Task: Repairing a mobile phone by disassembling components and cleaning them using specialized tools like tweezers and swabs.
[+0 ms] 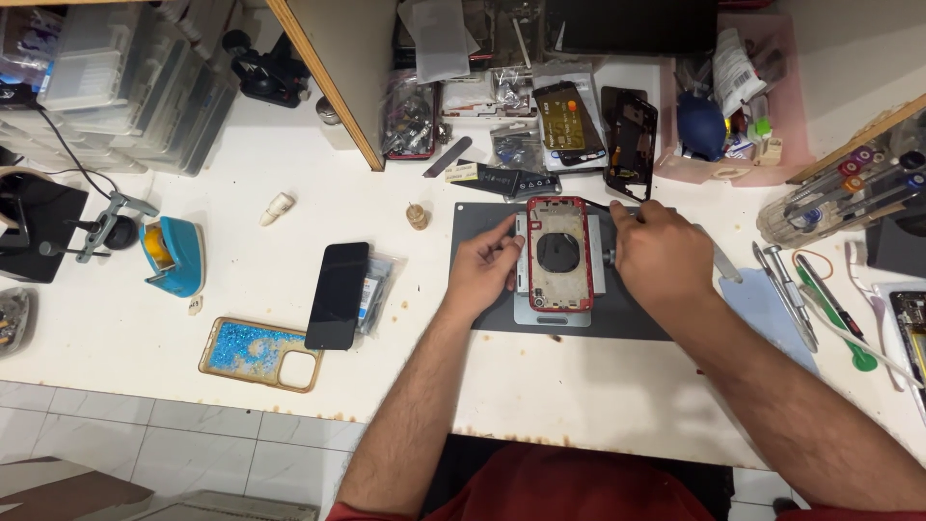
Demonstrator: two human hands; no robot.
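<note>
Red phone housing is being gripped on a grey mat.
It is being pinched by left hand and right hand, fingers curled, on a cluttered white workbench.

- Bright, even overhead light; soft short shadows fall under the left hand and right hand.
- Sharp near both hands; edges bend slightly outward.

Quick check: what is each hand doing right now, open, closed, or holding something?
Left hand: fingers curled, gripping the left edge of the red phone frame.
Right hand: closed beside the frame's right edge, possibly around a thin dark tool; the contents cannot be told.
</note>
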